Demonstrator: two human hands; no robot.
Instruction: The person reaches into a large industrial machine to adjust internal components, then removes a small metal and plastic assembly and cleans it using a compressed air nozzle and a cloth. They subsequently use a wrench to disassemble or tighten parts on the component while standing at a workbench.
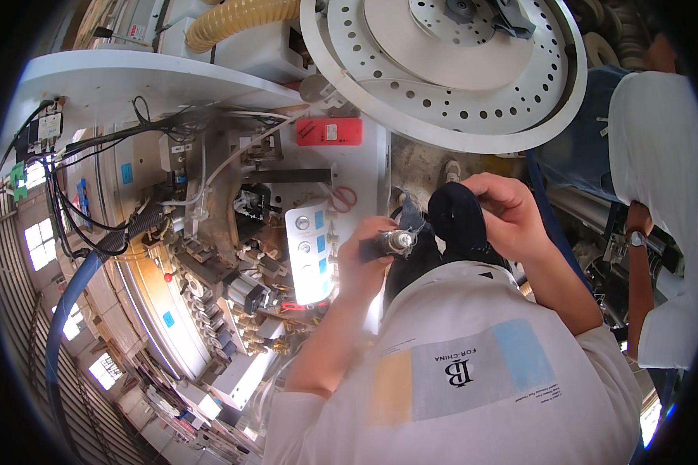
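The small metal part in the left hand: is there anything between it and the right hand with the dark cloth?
Nothing visible. The left hand holds the small metal part right beside the dark cloth, which the right hand grips. Part and cloth look touching or nearly so; the control panel lies further left.

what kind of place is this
Most likely a factory floor, perhaps a textile or knitting shop. A big machine with a white perforated disc, bundled black cables and a button panel fills the view, and the person's hands work dark fabric beside it.

Control panel [309, 252] lies left of both hands, perforated disc [450, 70] above them.
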